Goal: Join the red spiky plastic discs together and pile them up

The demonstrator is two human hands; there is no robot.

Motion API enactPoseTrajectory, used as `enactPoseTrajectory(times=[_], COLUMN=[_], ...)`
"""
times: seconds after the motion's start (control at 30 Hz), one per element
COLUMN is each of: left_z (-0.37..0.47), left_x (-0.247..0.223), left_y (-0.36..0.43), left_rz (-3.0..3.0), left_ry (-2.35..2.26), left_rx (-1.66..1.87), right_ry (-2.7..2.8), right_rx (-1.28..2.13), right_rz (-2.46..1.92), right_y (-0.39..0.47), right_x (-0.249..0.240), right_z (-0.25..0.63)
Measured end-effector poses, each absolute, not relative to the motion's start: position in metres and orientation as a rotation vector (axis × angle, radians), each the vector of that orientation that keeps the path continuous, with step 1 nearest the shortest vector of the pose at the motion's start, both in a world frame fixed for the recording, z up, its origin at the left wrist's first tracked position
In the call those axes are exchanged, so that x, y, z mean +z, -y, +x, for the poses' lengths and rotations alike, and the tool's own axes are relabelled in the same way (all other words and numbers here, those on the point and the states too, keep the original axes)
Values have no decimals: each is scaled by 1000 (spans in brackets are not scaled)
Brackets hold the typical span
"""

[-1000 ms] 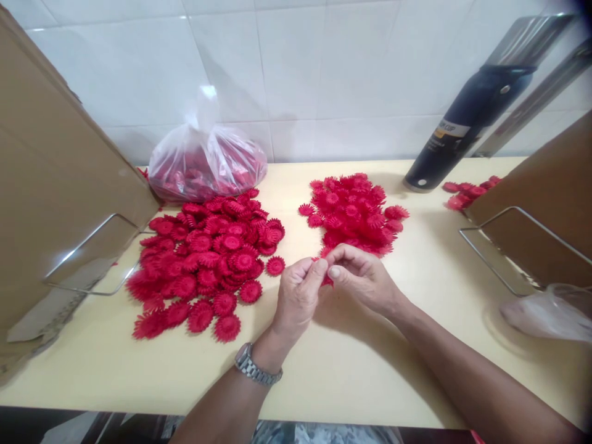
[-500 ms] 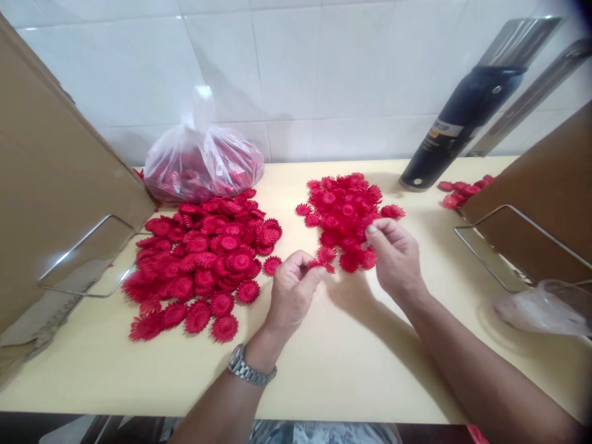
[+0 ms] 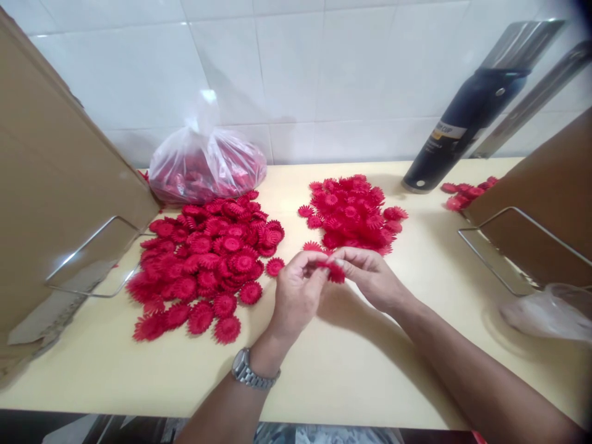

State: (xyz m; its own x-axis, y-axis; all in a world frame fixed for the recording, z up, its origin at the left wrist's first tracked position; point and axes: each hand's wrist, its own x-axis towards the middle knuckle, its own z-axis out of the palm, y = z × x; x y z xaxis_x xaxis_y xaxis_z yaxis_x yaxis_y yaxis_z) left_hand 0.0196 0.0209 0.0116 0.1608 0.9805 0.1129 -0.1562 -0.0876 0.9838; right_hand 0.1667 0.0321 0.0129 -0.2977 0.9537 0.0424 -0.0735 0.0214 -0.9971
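Note:
A red fringed flower piece (image 3: 335, 272) is pinched between the thumb and fingers of my left hand (image 3: 298, 293). My right hand (image 3: 372, 277) meets it from the other side, its thumb and fingertips closed on the same red piece. Whether one layer or two lie between the fingertips, I cannot tell. Just beyond both hands lies a loose pile of red fringed flower pieces (image 3: 349, 209). To the left of my left hand spreads a larger, darker heap of round red flowers (image 3: 208, 253), with a single one (image 3: 275, 267) near my knuckles.
A tied clear plastic bag (image 3: 208, 163) of red pieces sits behind the left heap. A dark blue thermos (image 3: 462, 126) stands at the back right. Cardboard boxes (image 3: 65, 185) with wire handles flank the table (image 3: 305, 382). A clear plastic container (image 3: 548, 314) is at right.
My right hand has come from the far pile toward me and left, joining my left hand at the red piece. The left hand has barely moved.

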Motion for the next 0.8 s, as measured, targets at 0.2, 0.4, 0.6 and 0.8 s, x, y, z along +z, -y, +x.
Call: enactPoseTrajectory(times=[0.2, 0.4, 0.6, 0.8], left_z=[20, 20, 18, 15], left_x=[11, 9, 8, 10], left_y=[-21, -20, -20, -20], left_rz=[1246, 1263, 1117, 1142], left_ry=[-1118, -1097, -1032, -963], left_rx=[1357, 1277, 1254, 1296], right_ry=[1511, 1458, 1384, 1556], right_rx=[1420, 1126, 1156, 1179], right_rz=[-876, -1094, -1068, -1054], right_y=[-26, -27, -25, -23], right_x=[16, 9, 12, 16], right_z=[162, 158, 159, 159])
